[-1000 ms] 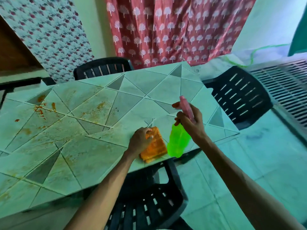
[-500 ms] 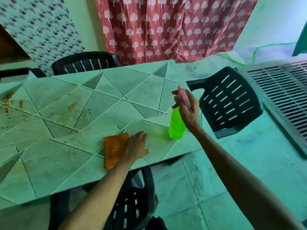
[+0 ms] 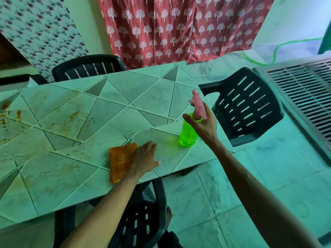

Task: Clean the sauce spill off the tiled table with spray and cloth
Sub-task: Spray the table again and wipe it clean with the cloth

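The tiled table (image 3: 125,108) carries orange sauce smears (image 3: 71,117) across its left half and darker blotches at the far left edge. An orange folded cloth (image 3: 121,160) lies near the table's front edge. My left hand (image 3: 145,156) presses flat on the cloth's right end, fingers straight. A green spray bottle (image 3: 187,135) with a pink trigger head stands on the table at the right corner. My right hand (image 3: 202,124) holds it at the neck, thumb across the front.
A black plastic chair (image 3: 247,104) stands off the table's right end, another (image 3: 89,67) behind the far side, and a third (image 3: 141,221) is tucked under the near edge. A metal floor grate (image 3: 304,90) and a green hose (image 3: 275,49) lie to the right.
The bottle has come down from the air and now stands on the table. My left hand slid the cloth left along the front edge and flattened on it.
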Tool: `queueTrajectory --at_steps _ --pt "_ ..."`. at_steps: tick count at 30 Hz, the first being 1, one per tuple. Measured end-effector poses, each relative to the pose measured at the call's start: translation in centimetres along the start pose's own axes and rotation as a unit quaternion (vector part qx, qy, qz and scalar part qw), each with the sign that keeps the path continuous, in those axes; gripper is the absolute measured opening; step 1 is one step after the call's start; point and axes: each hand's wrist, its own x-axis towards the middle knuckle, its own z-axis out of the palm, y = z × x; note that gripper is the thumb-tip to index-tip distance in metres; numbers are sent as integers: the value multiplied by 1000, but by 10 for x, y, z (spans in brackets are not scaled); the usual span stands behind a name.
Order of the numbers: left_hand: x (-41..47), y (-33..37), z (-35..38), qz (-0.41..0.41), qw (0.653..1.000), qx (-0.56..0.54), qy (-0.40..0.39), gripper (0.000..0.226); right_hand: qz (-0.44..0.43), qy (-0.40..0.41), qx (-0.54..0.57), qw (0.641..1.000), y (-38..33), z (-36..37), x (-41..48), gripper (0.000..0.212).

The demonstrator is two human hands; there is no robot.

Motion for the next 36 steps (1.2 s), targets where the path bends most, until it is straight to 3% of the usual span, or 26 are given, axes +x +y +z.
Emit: queueTrajectory --at_steps 3,6,9,12,14,19,23,27,29,32,34,36 --pt "-4 0 -1 -9 1000 -21 5 85 38 30 -100 994 17 -3 -18 103" --pt "-13 -4 -3 -21 997 -65 25 71 107 76 -177 975 36 4 -62 113" --pt "-30 -17 1 -27 991 -113 68 54 191 60 -188 961 58 33 -125 77" --pt "-53 -39 1 -43 985 -142 91 47 274 -90 -117 950 59 72 -152 34" --pt "-68 -54 1 -49 983 -147 99 49 288 -154 -114 938 53 102 -151 32" --pt "-115 -105 -1 -77 975 -156 141 51 305 -202 -148 919 30 187 -138 45" --pt "-147 -146 0 -85 968 -196 130 46 333 -189 -158 910 9 223 -138 33" --pt "-177 -184 -9 -43 948 -268 164 37 262 -181 -140 938 -21 240 -147 38" --pt "-193 -197 -20 -32 934 -303 189 40 193 -220 -136 946 -38 249 -155 42" --pt "-207 -213 -47 -45 891 -407 197 63 96 -320 -158 929 -71 257 -168 38" --pt "-215 -225 -67 -49 846 -513 138 78 80 -360 -128 921 -100 259 -181 32" --pt "-223 -239 -87 -65 797 -600 24 76 107 -378 -59 918 -127 260 -193 26"
